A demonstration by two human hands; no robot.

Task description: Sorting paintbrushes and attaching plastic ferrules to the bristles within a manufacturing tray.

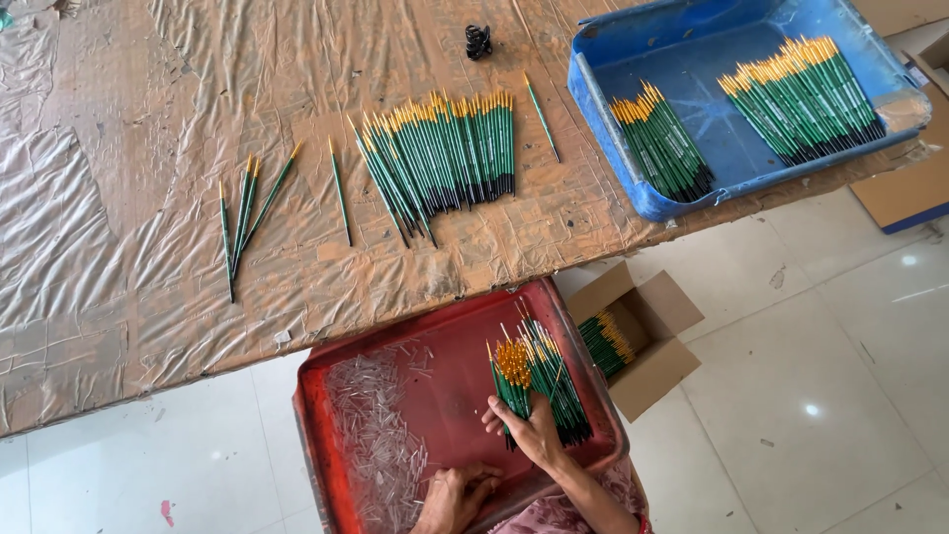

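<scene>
— Green handles, gold ferrules: whose grip has the paintbrushes?

— The right hand (534, 430), low in the frame and right of centre. Its fingers are wrapped round a bundle of brushes (512, 381), tips pointing up the frame. Just to the right of that bundle lies a second heap of brushes (556, 381), touching it.

— And both rest where?

— In a red tray (450, 381) at the bottom centre. A drift of clear plastic tip caps (376, 430) fills its left half.

— The other grip?

— The left hand (457, 494) sits at the tray's near edge, fingers curled down. Whether it pinches anything, I cannot tell.

— What's up on the worktop?

— The worktop (119, 247) is covered in wrinkled brown film. A wide fanned row of brushes (445, 153) lies at upper centre, a few loose brushes (242, 213) well to its left, and a small black coil (478, 41) above it.

— Upper right?

— A blue tub (727, 148) holding two piles: a smaller pile (660, 143) and a larger pile (806, 99).

— Anything on the floor?

— An open cardboard box (647, 341) with more brushes inside, just right of the tray on the pale floor tiles (830, 396).
</scene>
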